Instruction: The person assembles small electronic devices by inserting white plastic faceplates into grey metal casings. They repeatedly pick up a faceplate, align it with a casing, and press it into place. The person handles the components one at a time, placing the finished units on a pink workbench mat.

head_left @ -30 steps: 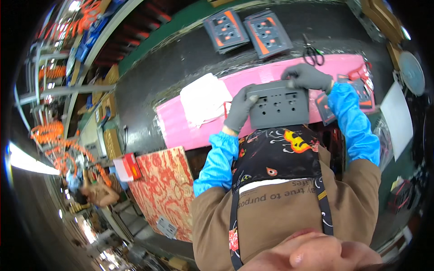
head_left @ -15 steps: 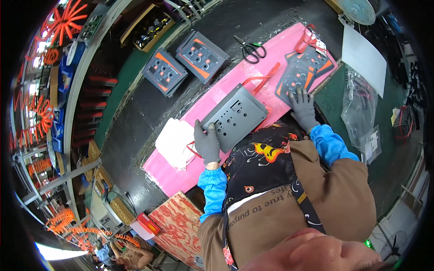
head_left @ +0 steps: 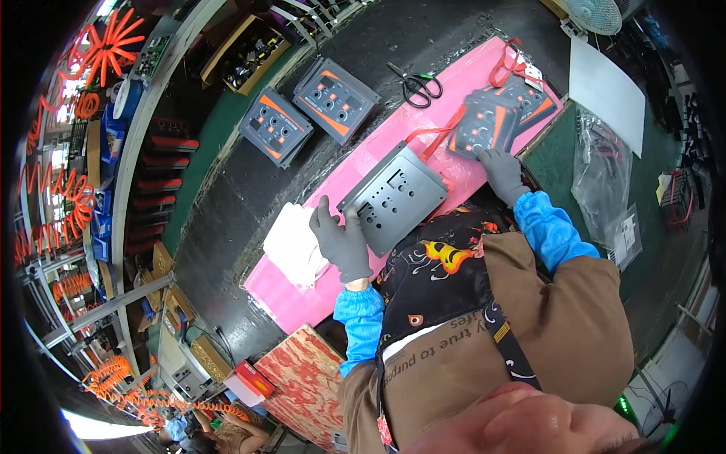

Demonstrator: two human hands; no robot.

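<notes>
A dark grey metal panel with round and square cut-outs lies on the pink foam sheet before me. At its left end is my left hand, gloved in grey, fingers apart and gripping nothing; the thumb is by the panel's edge. My right hand, gloved too, pinches the lower edge of a grey and orange faceplate overlay. More such overlays lie under and beyond it. Red ribbon strips show behind the panel, and a white sheet is left of my left hand.
Black-handled scissors lie beyond the foam. Two stacks of finished-looking orange and grey panels stand on the dark bench at the far left. Clear plastic bags and a white board are at the right. A fan is far right.
The held overlay has shifted left and turned, with my right hand drawn slightly nearer. My left hand has moved left, off the panel's end, its fingers spreading.
</notes>
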